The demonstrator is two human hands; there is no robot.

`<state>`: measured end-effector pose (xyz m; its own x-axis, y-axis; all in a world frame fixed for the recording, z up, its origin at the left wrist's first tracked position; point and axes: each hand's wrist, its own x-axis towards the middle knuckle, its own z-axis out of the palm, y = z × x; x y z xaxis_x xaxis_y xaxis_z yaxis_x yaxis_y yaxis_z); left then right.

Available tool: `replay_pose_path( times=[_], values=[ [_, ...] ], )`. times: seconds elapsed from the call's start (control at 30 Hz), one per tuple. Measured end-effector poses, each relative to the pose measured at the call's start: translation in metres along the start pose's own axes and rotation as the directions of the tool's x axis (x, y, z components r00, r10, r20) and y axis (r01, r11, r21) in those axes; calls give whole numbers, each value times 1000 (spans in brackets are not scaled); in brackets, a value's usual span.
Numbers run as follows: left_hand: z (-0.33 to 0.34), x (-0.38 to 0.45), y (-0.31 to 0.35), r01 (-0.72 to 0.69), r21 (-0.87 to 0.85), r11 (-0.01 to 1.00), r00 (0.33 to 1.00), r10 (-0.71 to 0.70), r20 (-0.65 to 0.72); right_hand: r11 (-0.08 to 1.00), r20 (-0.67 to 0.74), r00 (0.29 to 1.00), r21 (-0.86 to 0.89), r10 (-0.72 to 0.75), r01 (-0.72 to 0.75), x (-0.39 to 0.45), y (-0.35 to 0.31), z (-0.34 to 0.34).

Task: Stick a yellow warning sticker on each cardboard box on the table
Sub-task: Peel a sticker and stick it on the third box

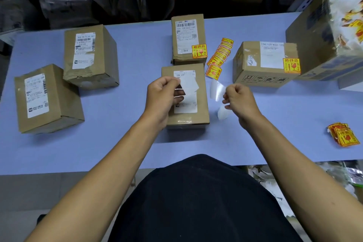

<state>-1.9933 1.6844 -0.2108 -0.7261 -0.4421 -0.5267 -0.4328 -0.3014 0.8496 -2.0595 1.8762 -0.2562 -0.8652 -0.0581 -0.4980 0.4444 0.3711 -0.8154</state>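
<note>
My left hand pinches a sticker seen from its white back, above the nearest cardboard box. My right hand holds a glossy backing sheet just right of that box. Two boxes carry a yellow warning sticker: the far middle box with its sticker and the right box with its sticker. Two boxes at the left show only white labels. A chain of yellow stickers lies between the middle and right boxes.
A small pile of yellow stickers lies near the table's right front edge. A big open carton with crumpled sticker waste stands at the far right. Another peeled backing lies beside the near box. The blue table ends close to my body.
</note>
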Motion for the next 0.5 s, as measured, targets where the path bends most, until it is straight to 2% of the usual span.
replay_pose_path(
  times=[0.13,0.3,0.4,0.5],
  values=[
    [-3,2,-5,37,30,999,999,-37,-17,981,-43,997,-175,71,-78,15,27,-3],
    [-2,0,-12,56,42,998,998,-56,-8,883,-105,987,-442,123,-157,22,56,-7],
    [-2,-1,-14,66,50,997,998,-66,2,852,-137,980,-488,142,-191,21,62,-11],
    [-3,-1,-15,75,61,995,997,-75,-9,842,-144,986,-519,88,-151,17,59,-12]
  ],
)
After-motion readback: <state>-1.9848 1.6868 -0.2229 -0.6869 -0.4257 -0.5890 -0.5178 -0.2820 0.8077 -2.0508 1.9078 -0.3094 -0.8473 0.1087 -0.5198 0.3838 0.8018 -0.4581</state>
